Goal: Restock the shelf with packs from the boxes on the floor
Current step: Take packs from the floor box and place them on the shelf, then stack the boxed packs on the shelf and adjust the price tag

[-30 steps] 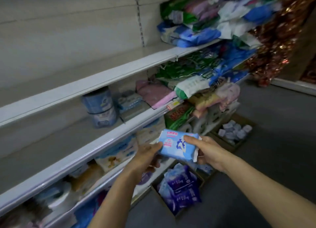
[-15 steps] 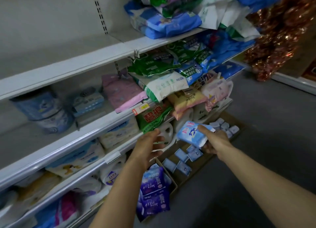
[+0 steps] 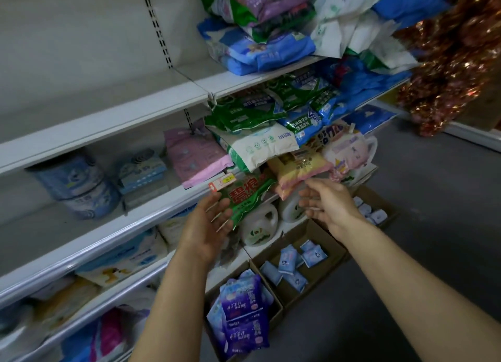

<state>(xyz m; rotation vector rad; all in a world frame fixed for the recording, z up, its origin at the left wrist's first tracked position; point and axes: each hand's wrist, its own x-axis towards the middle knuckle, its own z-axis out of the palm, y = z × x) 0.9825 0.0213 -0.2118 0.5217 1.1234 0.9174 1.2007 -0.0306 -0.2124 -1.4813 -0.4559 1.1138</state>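
Both hands, left [image 3: 208, 223] and right [image 3: 326, 203], spread, nothing gripped. Overhanging green pack [image 3: 245, 196] easily knocked off shelf [image 3: 151, 215] if brushed, tbh.

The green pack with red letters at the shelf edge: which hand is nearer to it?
The left. The left hand has its fingertips at the green pack, seemingly touching it. The right hand hovers apart from it, off to the right, holding nothing.
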